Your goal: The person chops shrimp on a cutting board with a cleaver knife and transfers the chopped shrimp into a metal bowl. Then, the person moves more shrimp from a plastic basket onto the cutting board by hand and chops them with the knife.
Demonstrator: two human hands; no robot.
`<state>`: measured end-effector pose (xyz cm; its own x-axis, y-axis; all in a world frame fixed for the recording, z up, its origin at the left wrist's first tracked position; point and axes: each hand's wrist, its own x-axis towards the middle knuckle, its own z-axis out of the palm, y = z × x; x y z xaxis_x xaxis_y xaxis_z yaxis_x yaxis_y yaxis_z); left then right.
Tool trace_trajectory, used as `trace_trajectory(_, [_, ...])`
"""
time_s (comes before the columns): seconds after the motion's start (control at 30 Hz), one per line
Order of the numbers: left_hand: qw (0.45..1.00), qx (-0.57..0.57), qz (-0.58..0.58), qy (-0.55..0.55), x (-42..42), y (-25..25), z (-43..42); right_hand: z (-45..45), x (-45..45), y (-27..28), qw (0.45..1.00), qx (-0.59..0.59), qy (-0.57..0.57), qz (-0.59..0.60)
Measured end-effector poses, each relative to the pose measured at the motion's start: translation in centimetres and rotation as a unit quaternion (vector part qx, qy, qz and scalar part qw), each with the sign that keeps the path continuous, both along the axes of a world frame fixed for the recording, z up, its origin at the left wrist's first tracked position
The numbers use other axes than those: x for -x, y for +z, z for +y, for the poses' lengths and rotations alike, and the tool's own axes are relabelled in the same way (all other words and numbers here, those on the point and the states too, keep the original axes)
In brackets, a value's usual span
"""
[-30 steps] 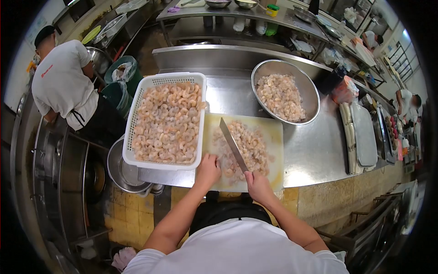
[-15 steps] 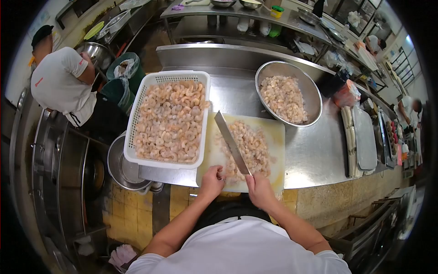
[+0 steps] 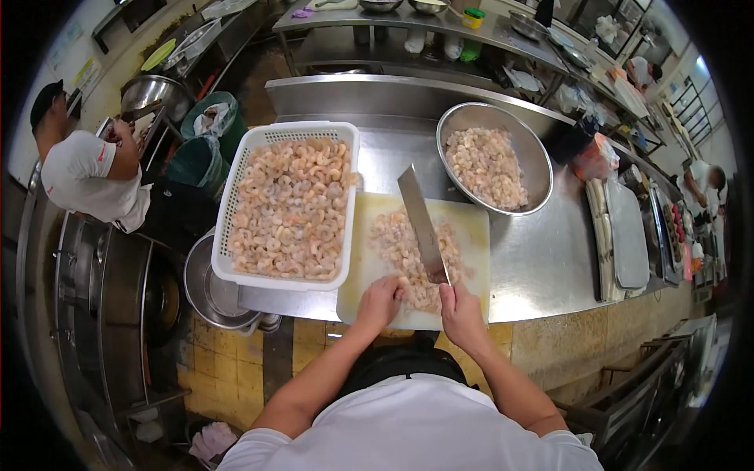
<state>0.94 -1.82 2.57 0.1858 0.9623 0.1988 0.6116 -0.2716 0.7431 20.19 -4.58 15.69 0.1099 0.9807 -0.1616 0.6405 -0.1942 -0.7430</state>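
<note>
My right hand [image 3: 462, 312] grips the handle of a broad-bladed kitchen knife [image 3: 422, 224]. The blade slants up and away over chopped shrimp [image 3: 393, 242] on a pale cutting board [image 3: 361, 220]. At the near left edge of the shrimp pile is my left hand [image 3: 380, 303], its fingers curled closed; whatever lies in them is hidden. A white plastic basket [image 3: 222, 228] full of peeled shrimp [image 3: 290, 208] stands left of the board, touching or just over its edge. Behind the board to the right sits a steel bowl [image 3: 540, 177] holding cut shrimp [image 3: 487, 169].
Folded cloths [image 3: 598, 235] and a metal tray [image 3: 627, 235] lie right on the steel counter [image 3: 534, 275]. A steel pot [image 3: 206, 286] stands below the basket's left side. Lined green bins [image 3: 196, 161] and a person in a white shirt [image 3: 90, 173] are at left.
The knife and my right hand have moved slightly right, the blade now steeper. My left hand has shifted right and forward to the shrimp. The person at left has turned and leaned back.
</note>
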Motion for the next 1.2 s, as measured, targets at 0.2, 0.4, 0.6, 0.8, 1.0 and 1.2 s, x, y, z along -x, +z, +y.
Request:
trace_trajectory(0.2, [0.985, 0.13, -0.106, 0.048, 1.1, 2.0, -0.1, -1.1, 1.0, -1.0, 0.999, -0.039, 0.029, -0.01])
trace_trajectory(0.4, [0.986, 0.099, -0.11, 0.075, 3.2, -0.9, -1.3, -0.7, 0.9, -4.5, 0.997, 0.04, 0.031, -0.052])
trace_trajectory(0.6, [0.982, 0.138, -0.105, 0.081, 4.0, -1.1, -1.1, -2.5, 3.8, -0.7, 0.999, 0.019, 0.024, -0.015])
trace_trajectory(0.8, [0.97, 0.169, -0.169, 0.05, 4.9, -2.3, -0.6, -1.6, 5.7, -6.2, 0.999, 0.036, -0.003, -0.037])
trace_trajectory(1.0, [0.97, 0.187, -0.151, 0.041, 5.5, -1.9, -0.5, -2.6, 6.6, -1.0, 0.999, 0.006, -0.029, -0.022])
trace_trajectory(1.2, [0.96, 0.194, -0.197, 0.051, 5.5, -3.1, 0.0, -2.1, 6.9, -7.0, 0.999, 0.009, -0.021, -0.041])
